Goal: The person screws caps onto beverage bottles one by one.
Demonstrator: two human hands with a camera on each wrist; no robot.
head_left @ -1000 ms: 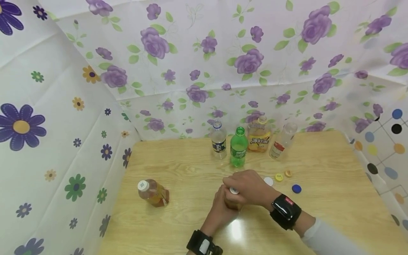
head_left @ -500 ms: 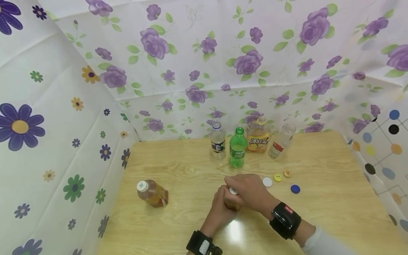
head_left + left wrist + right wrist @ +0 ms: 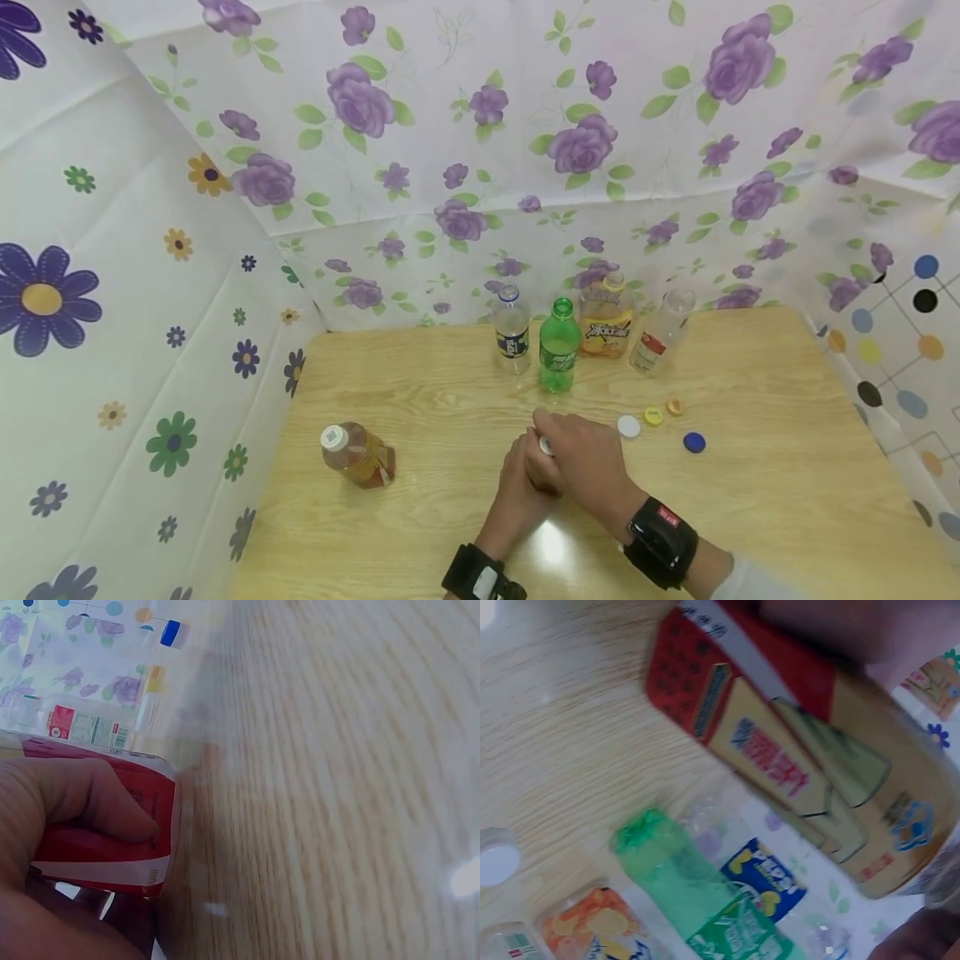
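Observation:
Between the two hands, near the middle of the table, stands a bottle with a red and tan label (image 3: 780, 750) and a white cap (image 3: 547, 446). The left hand (image 3: 517, 487) grips its body; in the left wrist view the thumb (image 3: 112, 799) lies across the red part of the label (image 3: 112, 855). From above, the right hand (image 3: 585, 458) has its fingers curled round the white cap, which shows in part between them. Most of the bottle is hidden by the hands in the head view.
A full bottle with a white cap (image 3: 358, 454) stands at left. At the back stand uncapped bottles: a clear one (image 3: 512, 333), a green one (image 3: 559, 350), one with a yellow label (image 3: 606, 329) and another clear one (image 3: 660, 333). Several loose caps, one blue (image 3: 694, 442), lie at right.
The right hand has turned at the cap, its wrist shifting down and slightly left. The left hand keeps its grip on the bottle. The head view has shifted slightly.

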